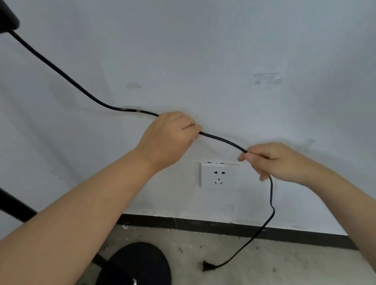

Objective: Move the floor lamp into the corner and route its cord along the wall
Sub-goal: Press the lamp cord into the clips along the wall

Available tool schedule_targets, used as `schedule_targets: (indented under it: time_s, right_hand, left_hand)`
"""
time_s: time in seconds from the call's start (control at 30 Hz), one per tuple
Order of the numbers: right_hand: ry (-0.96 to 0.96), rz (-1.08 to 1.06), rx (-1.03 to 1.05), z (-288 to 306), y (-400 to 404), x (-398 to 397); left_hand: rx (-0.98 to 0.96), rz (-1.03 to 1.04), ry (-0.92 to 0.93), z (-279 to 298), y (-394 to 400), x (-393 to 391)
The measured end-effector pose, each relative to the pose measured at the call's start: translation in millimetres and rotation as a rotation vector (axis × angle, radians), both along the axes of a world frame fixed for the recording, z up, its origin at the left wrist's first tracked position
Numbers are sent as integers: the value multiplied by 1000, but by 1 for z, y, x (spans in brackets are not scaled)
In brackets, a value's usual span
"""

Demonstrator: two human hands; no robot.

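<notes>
Two hands hold the cord (pixel 223 141) against the wall (pixel 213 43) in the head view: the left hand (pixel 169 136) is closed around it just past a clear clip (pixel 131 109), and the right hand (pixel 273 162) pinches it above the socket (pixel 219 176). From there it drops to the plug (pixel 207 266), which lies loose on the floor (pixel 284 273). A hard pull could, I judge, tear that clip off the paint or tug the lamp; slack left hanging could snag a foot. The lamp base (pixel 136 271) stands on the floor near the wall, its pole (pixel 2 199) slanting at left. White wall is marked with old tape traces, above a dark skirting (pixel 232 228) and dusty, speckled pale floor.
</notes>
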State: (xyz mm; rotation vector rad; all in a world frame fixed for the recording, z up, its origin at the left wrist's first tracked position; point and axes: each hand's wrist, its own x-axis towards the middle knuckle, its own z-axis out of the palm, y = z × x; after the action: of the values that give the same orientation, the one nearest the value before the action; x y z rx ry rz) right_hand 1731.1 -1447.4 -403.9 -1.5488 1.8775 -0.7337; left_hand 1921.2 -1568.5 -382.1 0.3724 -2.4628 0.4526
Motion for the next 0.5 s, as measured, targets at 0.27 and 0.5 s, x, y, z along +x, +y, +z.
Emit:
schedule_targets:
  time_s: [0.27,0.5]
  right_hand:
    - [191,-184,-334,52,41,-39]
    - [288,-373,-587,66,22,-41]
  left_hand:
    - [131,97,272,3,24,-49]
    - [64,32,352,6,33,-75]
